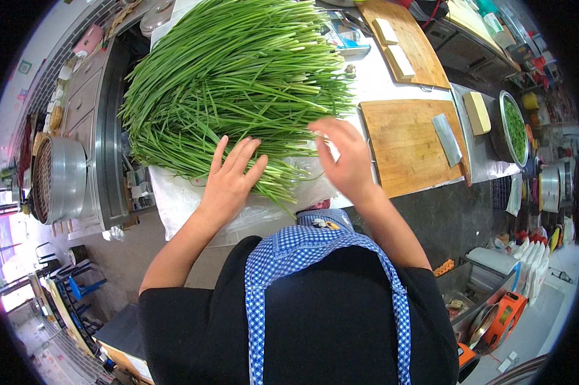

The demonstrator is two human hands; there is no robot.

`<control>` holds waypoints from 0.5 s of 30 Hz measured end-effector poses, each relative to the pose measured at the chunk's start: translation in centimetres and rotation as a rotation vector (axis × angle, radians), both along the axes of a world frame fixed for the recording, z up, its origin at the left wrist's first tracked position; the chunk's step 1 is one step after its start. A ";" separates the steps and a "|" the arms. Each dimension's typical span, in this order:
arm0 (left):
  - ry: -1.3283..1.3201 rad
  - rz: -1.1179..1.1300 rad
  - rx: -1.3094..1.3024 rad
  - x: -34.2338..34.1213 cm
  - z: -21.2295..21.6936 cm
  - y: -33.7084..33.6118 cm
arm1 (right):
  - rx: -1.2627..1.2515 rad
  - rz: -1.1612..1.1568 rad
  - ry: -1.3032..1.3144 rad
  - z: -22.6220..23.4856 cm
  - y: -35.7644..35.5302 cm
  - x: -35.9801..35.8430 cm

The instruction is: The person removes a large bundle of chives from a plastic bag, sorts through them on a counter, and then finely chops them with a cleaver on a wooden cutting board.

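Clear plastic sheeting (209, 217) lies along the near edge of a white surface (374, 85), where the left hand (232, 176) rests, fingers spread, on long green stalks (238, 83) heaped broadly there, and the right hand (349, 156) curves beside their pale ends, though whether it pinches any cannot be told. Right of them lies a wooden board (398, 147) bearing a cleaver (447, 140); farther off, a second board (424, 48) carries two pale blocks (400, 62).

Bright overall; far-left glow blown out; glare on table (384, 86); right hand (350, 157) slightly motion-blurred; fisheye bends edges, black corners.
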State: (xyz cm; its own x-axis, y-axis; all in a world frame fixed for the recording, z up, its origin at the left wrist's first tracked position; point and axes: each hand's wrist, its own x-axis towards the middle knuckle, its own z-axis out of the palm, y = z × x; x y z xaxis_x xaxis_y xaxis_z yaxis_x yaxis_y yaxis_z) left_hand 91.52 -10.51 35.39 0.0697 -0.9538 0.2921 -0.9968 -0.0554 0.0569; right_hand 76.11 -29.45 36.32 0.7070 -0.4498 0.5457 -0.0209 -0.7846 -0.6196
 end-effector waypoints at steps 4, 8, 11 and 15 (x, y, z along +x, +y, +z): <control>0.078 -0.052 0.060 0.8 -0.6 -0.1 | -0.176 -0.110 0.075 1.4 -3.0 2.6; 0.099 -0.078 0.119 1.3 0.0 -0.4 | -0.211 -0.130 0.177 1.0 -2.8 4.3; -0.002 -0.042 0.058 0.9 0.0 -0.3 | -0.260 -0.085 0.206 0.4 -2.3 4.1; -0.071 0.110 -0.103 0.2 -1.4 1.0 | -0.232 0.166 0.238 -1.9 1.3 1.7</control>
